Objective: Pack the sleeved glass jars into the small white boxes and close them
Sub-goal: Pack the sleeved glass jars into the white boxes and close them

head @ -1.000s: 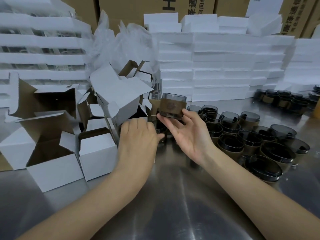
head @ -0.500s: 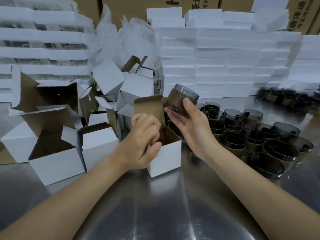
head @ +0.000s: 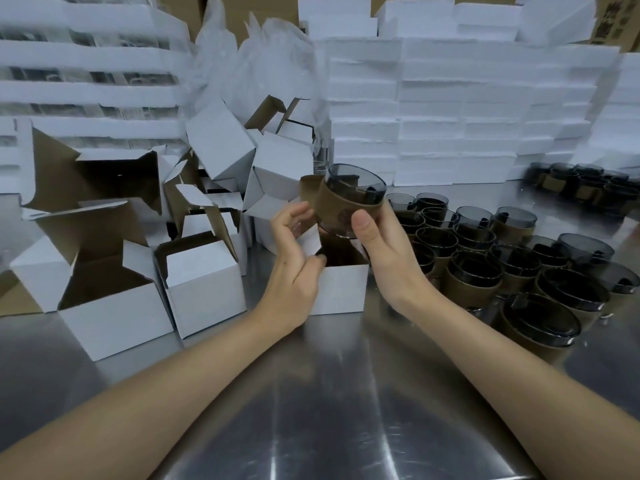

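Centrally, right hand (head: 384,251) gripping tilted sleeved jar (head: 349,199) above open white box (head: 341,287), left hand (head: 294,258) pinching its flap

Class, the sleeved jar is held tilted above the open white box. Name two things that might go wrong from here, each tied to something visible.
1. The jar is tilted in the right hand; its base might catch the rim of the box or the flap that the left hand holds, and jam.
2. The right wrist is near the crowded loose jars; a sideways move might knock one.
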The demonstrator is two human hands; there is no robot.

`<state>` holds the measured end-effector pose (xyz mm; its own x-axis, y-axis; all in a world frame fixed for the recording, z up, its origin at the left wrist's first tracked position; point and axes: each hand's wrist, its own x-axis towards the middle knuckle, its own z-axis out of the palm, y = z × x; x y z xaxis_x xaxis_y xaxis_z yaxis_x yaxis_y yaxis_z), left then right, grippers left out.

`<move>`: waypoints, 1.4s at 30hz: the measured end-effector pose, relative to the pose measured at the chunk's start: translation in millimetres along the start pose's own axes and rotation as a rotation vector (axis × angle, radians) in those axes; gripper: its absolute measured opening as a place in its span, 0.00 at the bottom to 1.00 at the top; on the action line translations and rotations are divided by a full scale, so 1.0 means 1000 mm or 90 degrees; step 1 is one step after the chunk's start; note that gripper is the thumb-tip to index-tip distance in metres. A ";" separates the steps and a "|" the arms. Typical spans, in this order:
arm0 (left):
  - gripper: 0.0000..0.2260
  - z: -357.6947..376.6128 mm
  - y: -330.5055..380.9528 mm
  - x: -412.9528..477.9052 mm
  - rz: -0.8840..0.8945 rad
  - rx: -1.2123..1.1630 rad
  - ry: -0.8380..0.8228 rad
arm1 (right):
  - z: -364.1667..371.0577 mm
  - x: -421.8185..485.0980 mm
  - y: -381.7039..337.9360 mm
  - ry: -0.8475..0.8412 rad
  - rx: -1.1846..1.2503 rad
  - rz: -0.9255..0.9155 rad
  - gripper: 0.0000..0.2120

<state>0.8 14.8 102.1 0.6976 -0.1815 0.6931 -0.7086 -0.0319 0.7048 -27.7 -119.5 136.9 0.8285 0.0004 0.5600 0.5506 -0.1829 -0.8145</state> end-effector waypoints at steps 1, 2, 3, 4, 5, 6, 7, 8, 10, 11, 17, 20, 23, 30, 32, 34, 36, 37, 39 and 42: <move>0.26 0.000 0.000 0.000 -0.016 -0.006 0.001 | 0.000 0.000 0.000 0.011 -0.016 -0.013 0.31; 0.24 0.001 -0.001 0.000 -0.028 -0.008 0.008 | 0.000 0.001 0.001 0.030 -0.027 -0.030 0.31; 0.23 0.001 -0.002 0.001 -0.041 -0.008 0.022 | -0.001 0.002 0.001 0.049 -0.031 -0.047 0.31; 0.22 0.000 -0.002 0.001 -0.055 -0.008 0.040 | -0.003 0.003 0.002 0.067 -0.029 -0.062 0.31; 0.20 -0.001 -0.002 0.002 -0.069 -0.010 0.061 | -0.005 0.004 0.003 0.080 -0.026 -0.071 0.30; 0.19 -0.001 -0.002 0.003 -0.083 -0.016 0.083 | -0.007 0.005 0.003 0.087 -0.032 -0.073 0.30; 0.18 -0.002 -0.002 0.004 -0.097 -0.024 0.104 | -0.009 0.007 0.004 0.089 -0.047 -0.070 0.29; 0.18 -0.002 -0.002 0.005 -0.110 -0.031 0.121 | -0.011 0.008 0.004 0.087 -0.066 -0.069 0.29; 0.18 -0.003 -0.003 0.006 -0.137 -0.041 0.140 | -0.013 0.009 0.006 0.070 -0.088 -0.070 0.27; 0.18 -0.003 -0.003 0.006 -0.149 -0.047 0.141 | -0.014 0.009 0.007 0.061 -0.090 -0.066 0.26; 0.19 0.001 0.004 0.004 -0.189 -0.107 0.104 | -0.019 0.010 0.000 0.054 -0.086 -0.047 0.20; 0.16 0.003 0.007 0.002 -0.179 -0.133 0.067 | -0.018 0.008 -0.002 0.006 -0.124 -0.056 0.17; 0.17 0.003 0.005 0.000 -0.172 -0.131 0.032 | -0.013 0.005 -0.004 -0.038 -0.191 -0.047 0.15; 0.19 0.003 -0.002 0.000 -0.161 -0.146 0.035 | -0.014 0.005 0.001 -0.043 -0.282 -0.025 0.12; 0.19 0.003 -0.002 0.000 -0.159 -0.154 0.041 | -0.014 0.005 0.002 -0.058 -0.274 -0.023 0.11; 0.18 0.003 -0.001 0.000 -0.156 -0.158 0.045 | -0.012 0.004 0.002 -0.078 -0.231 -0.027 0.11; 0.18 0.003 0.001 0.000 -0.158 -0.162 0.049 | -0.011 0.003 0.002 -0.090 -0.212 -0.030 0.11; 0.18 0.003 0.001 0.000 -0.161 -0.160 0.050 | -0.011 0.003 0.002 -0.087 -0.219 -0.036 0.11; 0.18 0.003 0.002 0.000 -0.168 -0.155 0.049 | -0.013 0.004 0.001 -0.066 -0.246 -0.068 0.12; 0.15 0.002 0.002 0.001 -0.186 -0.139 0.057 | -0.021 0.007 0.000 -0.029 -0.276 -0.103 0.11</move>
<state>-0.1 13.0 103.5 0.8802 -0.1084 0.4621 -0.4463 0.1424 0.8835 -24.1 -140.3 144.6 0.7443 0.1036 0.6598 0.5877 -0.5708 -0.5733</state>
